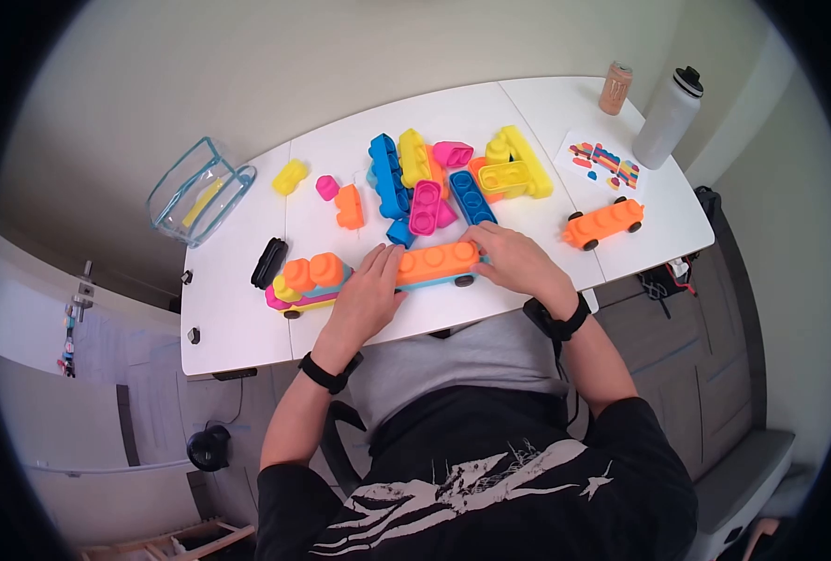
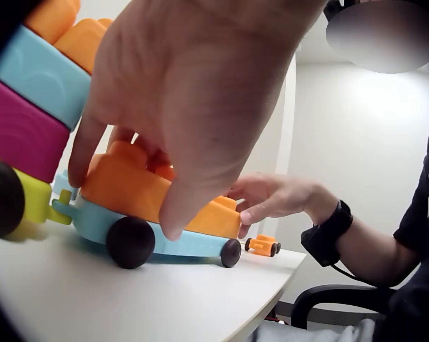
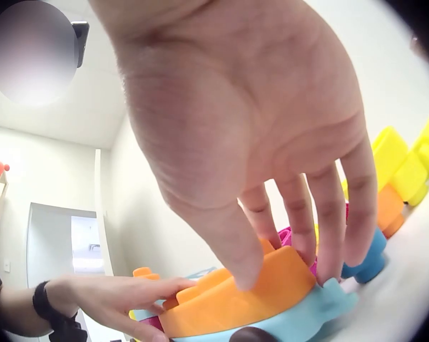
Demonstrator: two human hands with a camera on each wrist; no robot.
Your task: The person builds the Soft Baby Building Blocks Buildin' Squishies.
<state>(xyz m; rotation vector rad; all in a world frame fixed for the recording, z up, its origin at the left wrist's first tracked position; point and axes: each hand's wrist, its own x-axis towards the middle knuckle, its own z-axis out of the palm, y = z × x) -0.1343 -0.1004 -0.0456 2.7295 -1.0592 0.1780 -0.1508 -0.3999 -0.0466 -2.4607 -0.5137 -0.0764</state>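
Note:
A long orange block (image 1: 439, 260) lies on a light blue wheeled car base (image 2: 189, 244). My left hand (image 1: 368, 294) straddles the block's left end, thumb on the near side and fingers over the far side. At the other end my right hand (image 1: 518, 262) pinches the same block between thumb and fingers. Left of it stands another car with a yellow wheeled base (image 2: 34, 203), topped by a magenta block (image 2: 25, 128), a light blue block (image 2: 39, 75) and orange blocks (image 1: 326, 268). A yellow hook (image 2: 64, 201) meets the blue base's end piece between the two cars.
Loose blue, yellow and pink blocks, such as a pink one (image 1: 425, 208), lie behind the hands. An orange wheeled car (image 1: 604, 222) sits right, near a printed picture sheet (image 1: 602, 166), a bottle (image 1: 668, 122) and a can (image 1: 615, 89). A clear case (image 1: 238, 201) stands left, by a black object (image 1: 268, 263).

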